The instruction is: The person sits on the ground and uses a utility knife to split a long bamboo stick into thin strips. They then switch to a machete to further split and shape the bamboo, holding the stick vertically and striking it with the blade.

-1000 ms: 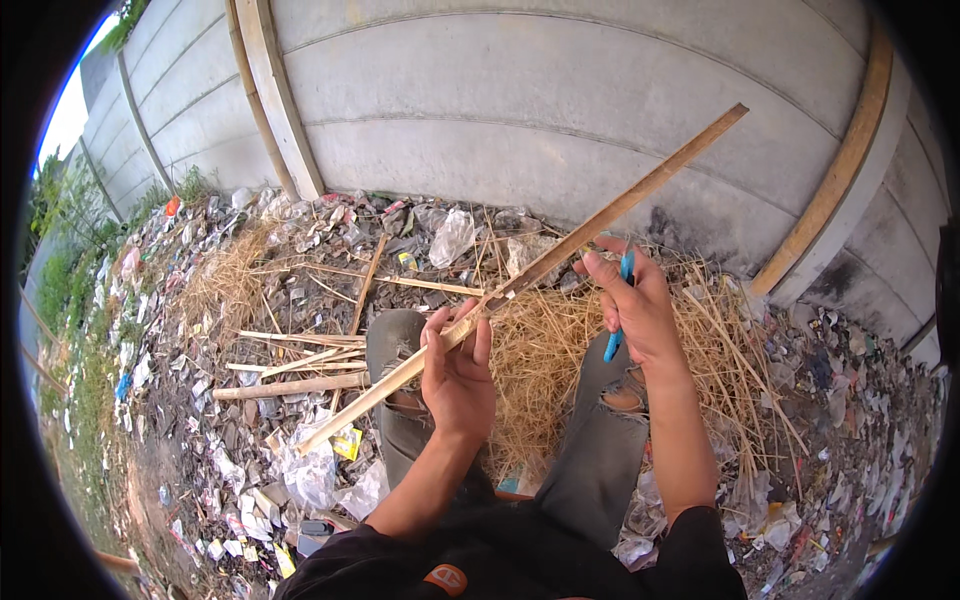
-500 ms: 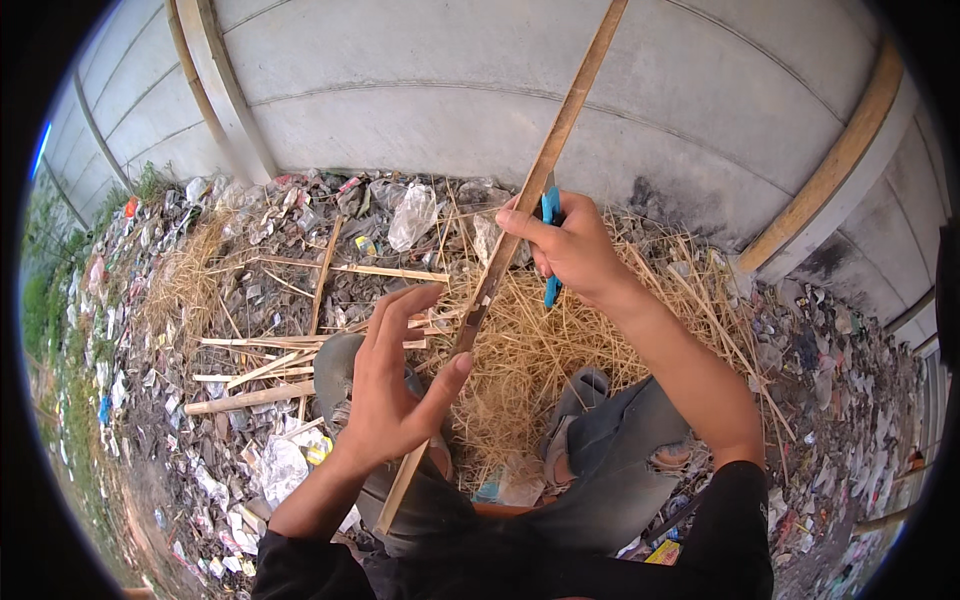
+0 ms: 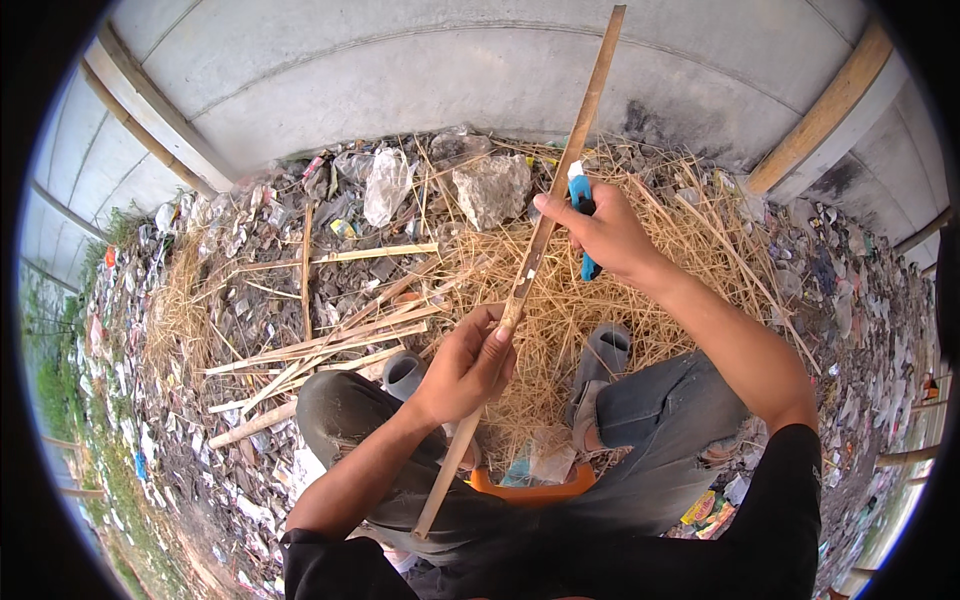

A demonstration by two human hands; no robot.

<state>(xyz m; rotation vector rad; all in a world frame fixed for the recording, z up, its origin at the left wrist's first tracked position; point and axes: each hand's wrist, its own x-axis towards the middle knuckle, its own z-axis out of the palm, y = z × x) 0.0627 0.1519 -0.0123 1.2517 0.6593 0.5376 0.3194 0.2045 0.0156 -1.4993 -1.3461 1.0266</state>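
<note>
A long, narrow bamboo strip [image 3: 590, 105] slants across the middle, its far end up by the wall and its near end over my lap. My left hand [image 3: 463, 370] is closed round its lower part, thumb along the top. In my right hand [image 3: 617, 232] is a blue utility knife [image 3: 580, 188], held upright against the strip's right side, with the thumb reaching onto the strip. The blade is hard to make out. Dark and pale patches mark the strip between my hands.
Straw-like shavings [image 3: 560, 300] cover the ground past my feet. Several cut strips [image 3: 330, 345] lie at left, near a plastic bag [image 3: 388, 187] and a pale stone block [image 3: 492, 190]. Litter spreads widely. A concrete wall [image 3: 440, 85] stands behind. An orange seat edge [image 3: 535, 490] shows between my legs.
My left hand, with fingers spread before, has closed round the strip. My right hand has shifted slightly right and down with the knife. The view has moved, showing more ground.
</note>
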